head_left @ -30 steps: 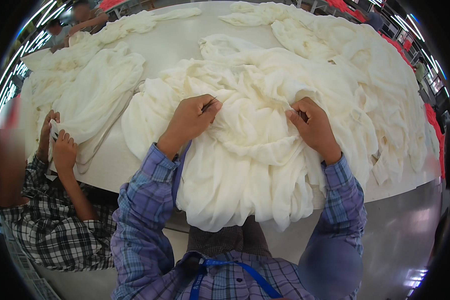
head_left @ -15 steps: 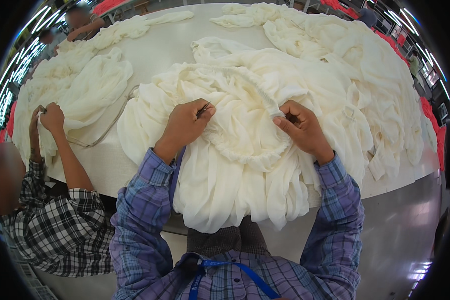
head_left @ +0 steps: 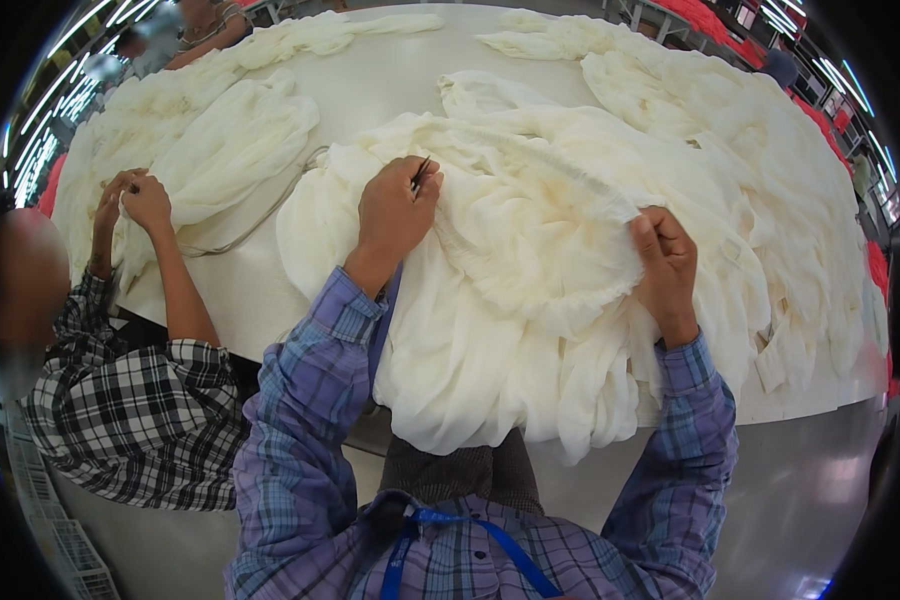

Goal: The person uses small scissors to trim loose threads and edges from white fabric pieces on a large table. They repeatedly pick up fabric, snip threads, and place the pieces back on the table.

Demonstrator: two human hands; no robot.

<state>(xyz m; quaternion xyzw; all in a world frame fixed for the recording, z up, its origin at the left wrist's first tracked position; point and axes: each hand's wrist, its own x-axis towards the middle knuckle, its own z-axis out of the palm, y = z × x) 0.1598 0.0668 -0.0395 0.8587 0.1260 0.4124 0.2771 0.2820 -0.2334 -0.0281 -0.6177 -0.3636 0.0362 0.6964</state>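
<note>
A cream garment of thin, gathered cloth (head_left: 515, 365) lies in front of me, its lower folds hanging over the table's near edge. My right hand (head_left: 667, 265) is closed on the ruffled elastic waistband (head_left: 570, 180) at the right side of its opening, thumb on top. At the opening's left side, my left hand (head_left: 400, 215) is closed around a small dark pointed tool (head_left: 422, 172), whose tips stick up past the fingers. That hand also rests by the gathered edge; whether it grips cloth is hidden.
More cream garments are heaped on the pale table (head_left: 390, 75), at right (head_left: 740, 190) and left (head_left: 220, 150). A grey cord (head_left: 255, 225) lies between piles. At my left, a person in a checked shirt (head_left: 140, 420) handles cloth. Others stand at the far left.
My hands have moved farther apart, and the waistband's opening is spread wider. The whole view has shifted slightly. The dark tool stays in my left hand.
</note>
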